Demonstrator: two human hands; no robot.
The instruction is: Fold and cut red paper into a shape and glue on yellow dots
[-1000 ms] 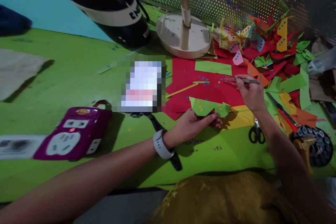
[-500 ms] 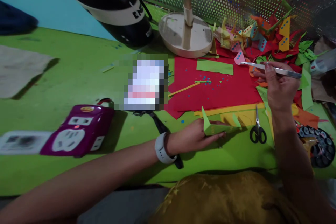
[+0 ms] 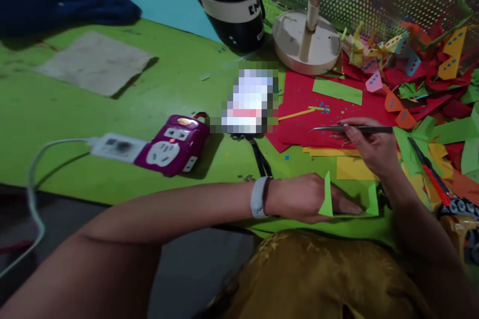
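Note:
My left hand (image 3: 303, 197), with a pale watch strap on its wrist, is closed on a folded light-green paper piece (image 3: 328, 197) close to my body. Both ends of the piece stand up as flaps, and some of my fingers are hidden behind it. Metal tweezers (image 3: 333, 129) lie across my right hand (image 3: 372, 152), pinched between thumb and fingers. Their thin tip points left above a red paper sheet (image 3: 299, 132), and I see nothing clear in it. Tiny blue dots (image 3: 325, 105) are scattered on that sheet. Scissors (image 3: 383, 197) are partly hidden behind my right wrist.
Cut and folded coloured papers (image 3: 411, 60) heap up at the right, beside a red-and-black tool (image 3: 434, 174). A fan base (image 3: 305, 50), a black flask (image 3: 239, 25), a blurred-out phone (image 3: 247, 102) and a purple power socket (image 3: 174, 147) stand around the green table.
The view has turned left. My right hand has drawn the tweezers back from the pink and orange pieces to above the red sheet. The green piece in my left hand has come nearer my body.

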